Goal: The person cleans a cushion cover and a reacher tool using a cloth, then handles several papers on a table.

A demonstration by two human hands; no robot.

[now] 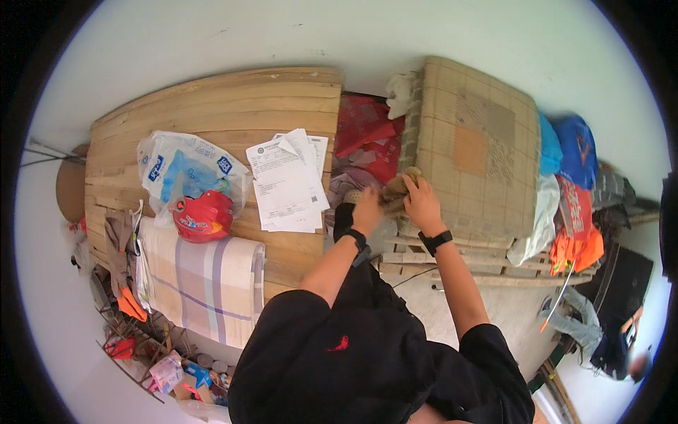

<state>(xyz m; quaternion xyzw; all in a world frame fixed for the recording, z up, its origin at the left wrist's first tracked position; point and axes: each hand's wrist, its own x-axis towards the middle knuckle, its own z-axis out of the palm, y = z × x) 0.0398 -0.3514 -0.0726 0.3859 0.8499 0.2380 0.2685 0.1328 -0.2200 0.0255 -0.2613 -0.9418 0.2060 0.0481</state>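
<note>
A brown, fuzzy cloth [394, 197] is bunched at the near left corner of a thick plaid mattress or pad [476, 153]. My right hand [424, 200] grips the cloth from the right, fingers bent over it. My left hand [367, 211] is at the cloth's left side, blurred, and its fingertips are hard to make out. Whether it holds the cloth or only touches it, I cannot tell. Red bags or cloths [368, 132] fill the gap between the pad and the wooden boards [212, 106]. A pinkish cloth [349, 180] lies just beyond my left hand.
On the boards lie printed papers [286, 185], a plastic package [185, 164], a red helmet [204, 217] and a striped cloth [201, 275]. Slatted wood [450, 262] supports the pad. Bags [574, 153] crowd its right side. A person [604, 339] sits at the far right.
</note>
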